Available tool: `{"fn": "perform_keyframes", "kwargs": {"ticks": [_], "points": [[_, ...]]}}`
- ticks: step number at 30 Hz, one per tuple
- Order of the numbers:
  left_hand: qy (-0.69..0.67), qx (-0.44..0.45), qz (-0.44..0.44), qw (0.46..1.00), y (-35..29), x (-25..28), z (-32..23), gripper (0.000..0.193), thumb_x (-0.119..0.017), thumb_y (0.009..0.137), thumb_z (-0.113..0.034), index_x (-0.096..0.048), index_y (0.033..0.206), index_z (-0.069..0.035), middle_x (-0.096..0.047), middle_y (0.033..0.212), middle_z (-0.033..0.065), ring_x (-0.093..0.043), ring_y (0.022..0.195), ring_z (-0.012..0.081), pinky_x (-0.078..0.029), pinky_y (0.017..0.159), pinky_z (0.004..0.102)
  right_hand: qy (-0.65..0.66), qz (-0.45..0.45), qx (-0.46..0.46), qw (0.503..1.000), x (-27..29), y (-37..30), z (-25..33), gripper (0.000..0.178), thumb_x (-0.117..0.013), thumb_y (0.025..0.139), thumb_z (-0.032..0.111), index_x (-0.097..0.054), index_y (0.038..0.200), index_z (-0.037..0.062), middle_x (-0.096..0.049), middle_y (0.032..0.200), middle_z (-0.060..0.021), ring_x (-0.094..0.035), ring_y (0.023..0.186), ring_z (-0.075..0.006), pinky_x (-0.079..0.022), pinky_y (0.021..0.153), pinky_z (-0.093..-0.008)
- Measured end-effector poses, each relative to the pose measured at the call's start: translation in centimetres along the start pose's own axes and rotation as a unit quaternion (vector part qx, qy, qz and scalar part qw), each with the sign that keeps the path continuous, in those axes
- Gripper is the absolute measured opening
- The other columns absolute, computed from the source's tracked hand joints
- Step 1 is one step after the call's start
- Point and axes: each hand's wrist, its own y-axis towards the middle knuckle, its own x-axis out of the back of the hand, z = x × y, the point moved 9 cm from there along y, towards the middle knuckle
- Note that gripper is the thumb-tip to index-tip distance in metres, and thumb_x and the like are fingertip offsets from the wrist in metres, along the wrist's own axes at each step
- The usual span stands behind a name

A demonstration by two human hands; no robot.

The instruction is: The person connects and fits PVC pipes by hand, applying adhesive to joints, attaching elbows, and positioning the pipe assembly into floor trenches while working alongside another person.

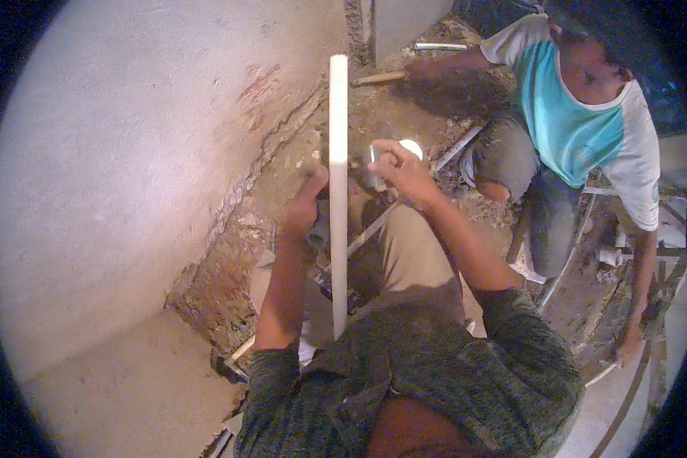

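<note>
A long white pipe [338,191] stands nearly upright in front of me, its lower end by my shirt. My left hand [304,208] is closed around its middle from the left, the fingers partly hidden behind it. Just right of the pipe, my right hand [406,172] pinches a small grey piece with a bright white edge [375,164]; its kind is unclear. Behind that hand shows a round white thing [411,149]. A grey cylinder end [319,233] sits below my left hand.
A plastered wall [145,153] rises on the left above broken, dirt-covered ground [225,267]. A co-worker [572,114] crouches close on the right, one hand near a wooden handle [380,78]. Another pale pipe [458,147] lies between us. Pipes and debris lie at far right.
</note>
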Motion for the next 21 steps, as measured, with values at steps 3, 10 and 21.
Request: {"fn": "perform_keyframes", "kwargs": {"ticks": [3,10,21], "points": [[0.000,0.017,-0.111,0.994,0.7,3.1,3.9,0.038,-0.057,0.095,-0.037,-0.066,0.107,-0.003,-0.069,0.089,0.0066,-0.061,0.076,0.0148,-0.050,0.072,0.0311,0.002,0.015,-0.018,1.000,-1.9,0.4,-1.9,0.040,-0.069,0.086,0.015,-0.057,0.123,0.0061,-0.060,0.084,-0.0002,-0.058,0.070,-0.0083,-0.053,0.060,-0.0258],[0.199,0.048,-0.139,0.969,3.5,6.0,7.7,0.042,-0.059,0.094,-0.038,-0.069,0.110,-0.001,-0.070,0.096,0.0075,-0.063,0.087,0.0160,-0.049,0.080,0.0309,-0.268,0.034,0.141,0.953,-4.1,1.0,-1.8,0.028,-0.064,0.087,0.017,-0.066,0.112,0.0046,-0.068,0.101,-0.0123,-0.066,0.081,-0.0225,-0.054,0.075,-0.0371],[0.120,0.036,-0.108,0.986,1.0,4.7,3.8,0.035,-0.053,0.096,-0.034,-0.068,0.106,-0.004,-0.070,0.090,0.0069,-0.064,0.073,0.0149,-0.052,0.067,0.0288,-0.477,-0.120,0.018,0.871,7.4,7.7,-10.4,0.040,-0.070,0.082,0.033,-0.063,0.114,0.0091,-0.067,0.103,-0.0145,-0.065,0.095,-0.0347,-0.051,0.083,-0.0432]]}}
